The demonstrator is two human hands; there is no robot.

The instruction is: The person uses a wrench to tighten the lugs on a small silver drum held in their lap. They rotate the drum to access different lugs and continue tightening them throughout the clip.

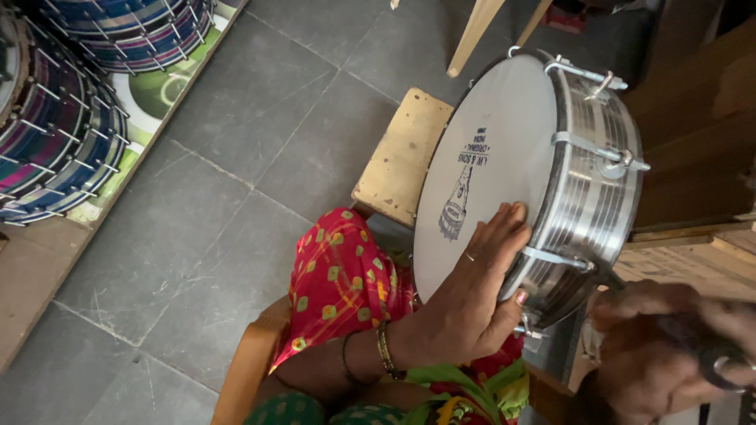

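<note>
Right hand (pixel 654 346) blurred, gripping tool; left hand (pixel 472 291) flat on drum (pixel 504 157).

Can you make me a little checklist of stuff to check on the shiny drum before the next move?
1. Left hand flat on the white drumhead: ok.
2. Drum propped on its edge, tilted, steadied by that hand: ok.
3. Right hand gripping a tool at the drum's lower rim: blurred, cannot tell.
4. Metal tension rods in place along the shell: ok for those showing.
5. Wooden stool behind the drum bearing its weight: cannot tell.
</note>
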